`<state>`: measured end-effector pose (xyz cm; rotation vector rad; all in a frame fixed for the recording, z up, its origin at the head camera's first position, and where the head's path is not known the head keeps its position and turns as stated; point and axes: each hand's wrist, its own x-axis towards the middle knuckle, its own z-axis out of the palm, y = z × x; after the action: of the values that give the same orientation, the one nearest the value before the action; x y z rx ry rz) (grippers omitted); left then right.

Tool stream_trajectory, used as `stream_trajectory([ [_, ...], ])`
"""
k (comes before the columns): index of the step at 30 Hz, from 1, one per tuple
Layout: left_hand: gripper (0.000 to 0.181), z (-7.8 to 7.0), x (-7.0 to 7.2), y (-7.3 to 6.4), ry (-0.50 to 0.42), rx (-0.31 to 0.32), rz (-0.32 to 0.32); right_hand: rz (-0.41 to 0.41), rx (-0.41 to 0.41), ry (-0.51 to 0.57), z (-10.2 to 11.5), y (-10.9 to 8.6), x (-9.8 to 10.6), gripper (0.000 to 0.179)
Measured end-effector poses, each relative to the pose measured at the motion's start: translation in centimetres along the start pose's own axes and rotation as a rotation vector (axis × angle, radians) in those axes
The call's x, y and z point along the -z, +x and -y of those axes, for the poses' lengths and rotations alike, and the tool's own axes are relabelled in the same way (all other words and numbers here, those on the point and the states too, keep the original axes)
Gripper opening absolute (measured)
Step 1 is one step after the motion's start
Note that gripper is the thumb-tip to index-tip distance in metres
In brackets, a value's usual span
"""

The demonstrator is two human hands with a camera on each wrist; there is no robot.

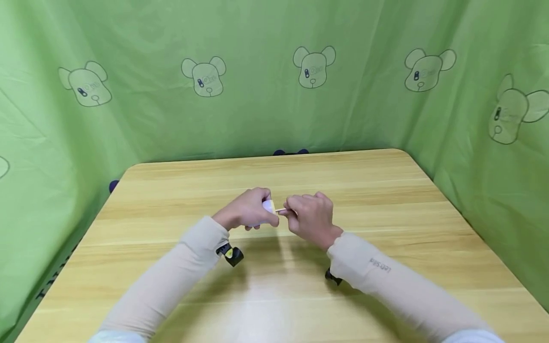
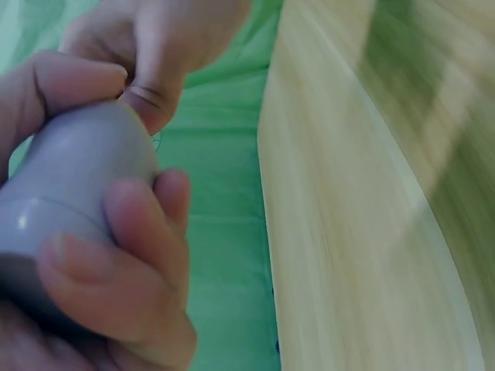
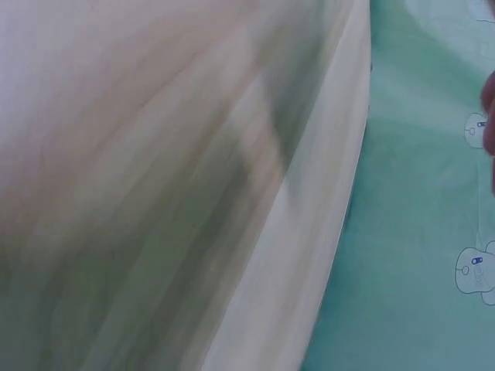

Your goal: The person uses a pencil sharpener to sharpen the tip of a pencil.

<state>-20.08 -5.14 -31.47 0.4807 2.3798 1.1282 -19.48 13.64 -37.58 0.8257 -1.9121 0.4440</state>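
Over the middle of the table, my left hand grips a rounded, lavender-grey device with a pale yellow rim at its right end. Its smooth body fills the left side of the left wrist view, fingers wrapped round it and a seam line across it. My right hand pinches a thin, pencil-like stick that meets the yellow end. Most of that stick is hidden in the right fist. In the right wrist view only a sliver of fingers shows at the right edge.
The wood-grain table extends around both hands, with rounded far corners. Green curtains with bear-head prints hang behind it and at both sides. A black wrist camera hangs under the left sleeve, another under the right.
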Motion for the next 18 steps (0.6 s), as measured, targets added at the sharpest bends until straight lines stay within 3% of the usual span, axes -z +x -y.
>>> stream_trajectory([
  [4,0.033,0.3,-0.4,0.2,0.189,-0.075,-0.101,0.278,-0.185,0.06,0.4,0.5,0.8,0.038],
  [9,0.037,1.1,-0.9,0.5,0.489,-0.262,-0.222,0.8,-0.539,0.271,0.3,2.9,1.8,0.036],
  [11,0.039,1.4,-1.0,0.5,0.576,-0.335,-0.244,0.956,-0.661,0.371,0.0,4.0,2.0,0.035],
  [14,0.039,1.8,-0.8,0.6,0.609,-0.391,-0.264,1.043,-0.709,0.42,-0.3,4.9,2.1,0.032],
  [16,0.039,1.9,-0.5,0.7,0.562,-0.376,-0.258,1.002,-0.659,0.378,-0.3,4.9,2.1,0.029],
  [18,0.039,1.9,-0.1,0.8,0.482,-0.337,-0.24,0.895,-0.566,0.319,-0.2,4.4,2.0,0.024],
])
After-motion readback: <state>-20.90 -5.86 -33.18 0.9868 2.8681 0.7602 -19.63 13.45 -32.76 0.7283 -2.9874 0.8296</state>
